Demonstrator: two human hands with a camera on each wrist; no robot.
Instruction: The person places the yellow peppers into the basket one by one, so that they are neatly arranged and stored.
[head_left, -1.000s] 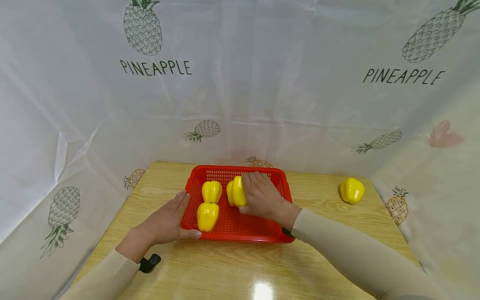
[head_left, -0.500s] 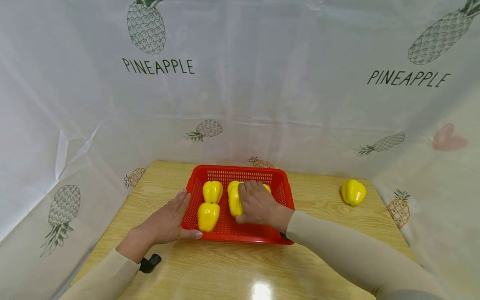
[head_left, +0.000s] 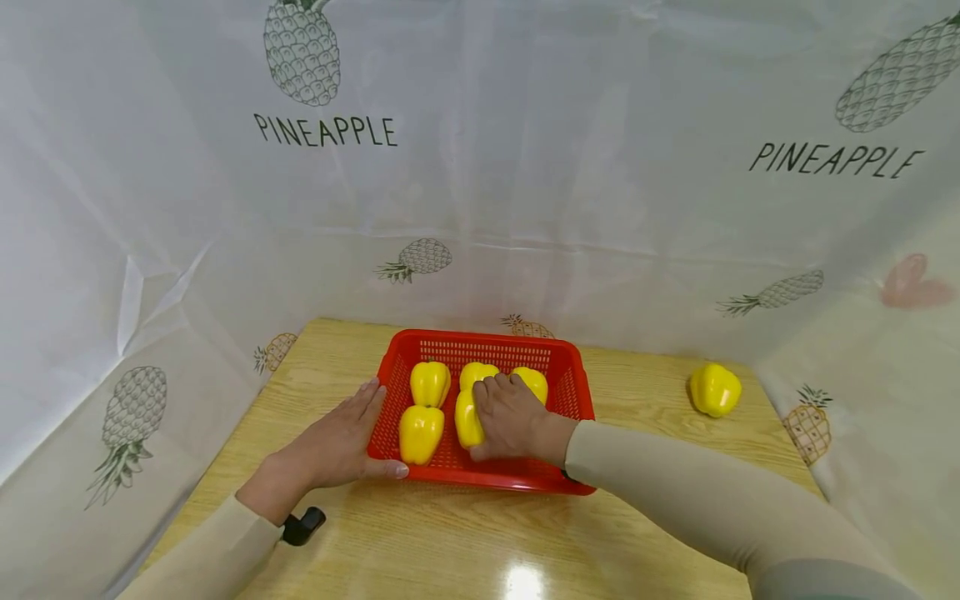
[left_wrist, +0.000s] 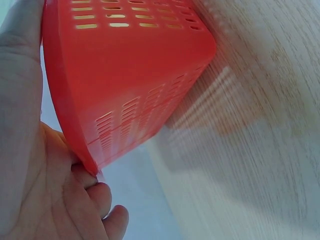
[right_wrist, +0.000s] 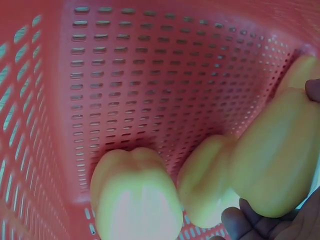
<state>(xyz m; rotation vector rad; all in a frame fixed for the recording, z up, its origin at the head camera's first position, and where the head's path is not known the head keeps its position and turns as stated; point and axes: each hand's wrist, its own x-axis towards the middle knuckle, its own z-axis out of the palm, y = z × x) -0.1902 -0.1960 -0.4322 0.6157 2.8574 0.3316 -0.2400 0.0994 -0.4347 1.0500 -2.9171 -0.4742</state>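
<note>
A red perforated plastic basket (head_left: 480,478) contains several yellow bell peppers. My right hand (head_left: 510,419) reaches into its middle and grips one yellow bell pepper (head_left: 468,419), seen large at the right of the right wrist view (right_wrist: 275,155). Two more peppers stand along the left side, a rear one (head_left: 430,383) and a front one (head_left: 421,434). Behind the held pepper are a middle pepper (head_left: 478,375) and a right one (head_left: 532,382), partly covered by the hand. My left hand (head_left: 330,442) rests on the front left corner, fingers along the left rim, thumb on the front rim.
Another yellow bell pepper (head_left: 715,390) lies at the right rear of the wooden table (head_left: 420,542). A white sheet (head_left: 525,192) printed with pineapples hangs behind the table and on both sides. A black strapped device (head_left: 303,527) sits on the left wrist.
My right hand has moved toward the front of the basket with the held bell pepper. The rear peppers it covered now show. The left hand stays on the rim.
</note>
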